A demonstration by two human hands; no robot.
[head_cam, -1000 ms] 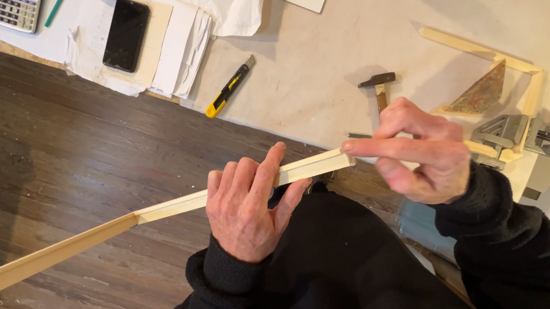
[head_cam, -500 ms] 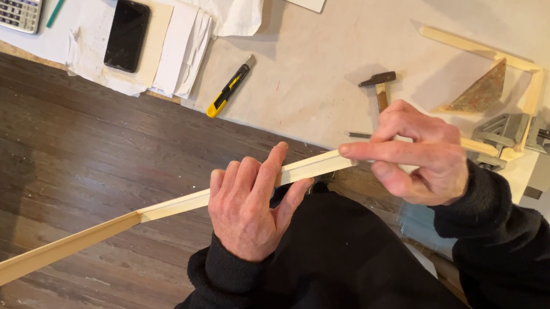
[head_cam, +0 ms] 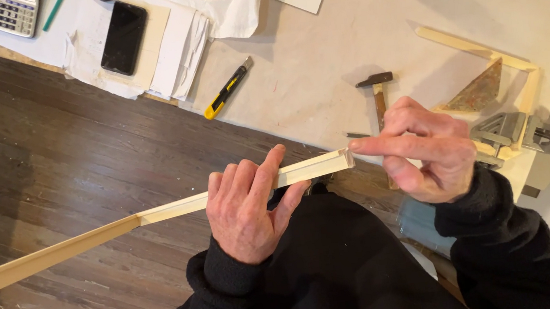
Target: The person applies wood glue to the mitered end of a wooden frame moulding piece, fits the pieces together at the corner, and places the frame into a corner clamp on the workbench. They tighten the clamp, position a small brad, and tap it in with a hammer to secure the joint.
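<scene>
Head view is looking down on a long pale wooden moulding strip point(head_cam: 178, 207) that is running from the lower left edge up to the middle of the scene, over the dark plank floor point(head_cam: 52, 171) and in front of the person's black sleeves. The left hand point(head_cam: 247, 208) is gripping the strip near its right end, fingers wrapping over the top and thumb pressing from the near side. The right hand point(head_cam: 424, 149) is loosely curled, holding nothing, its index finger stretching left so that the fingertip is touching the strip's cut end. Compared with half a second ago, this hand is sitting slightly further right and the finger is pointing more squarely at the end face; the strip and the left hand are staying where they were.

Just behind the right hand, a small hammer with a dark head and wooden handle point(head_cam: 378, 96) is lying on the pale worktable point(head_cam: 319, 54). To the right, a partly joined pale wooden frame corner point(head_cam: 483, 58) is sitting in a grey metal corner clamp point(head_cam: 501, 131). Further left on the table, a yellow and black utility knife point(head_cam: 227, 89) is lying beside a black phone point(head_cam: 124, 37) on white papers, with a grey calculator point(head_cam: 14, 15) at the far left.
</scene>
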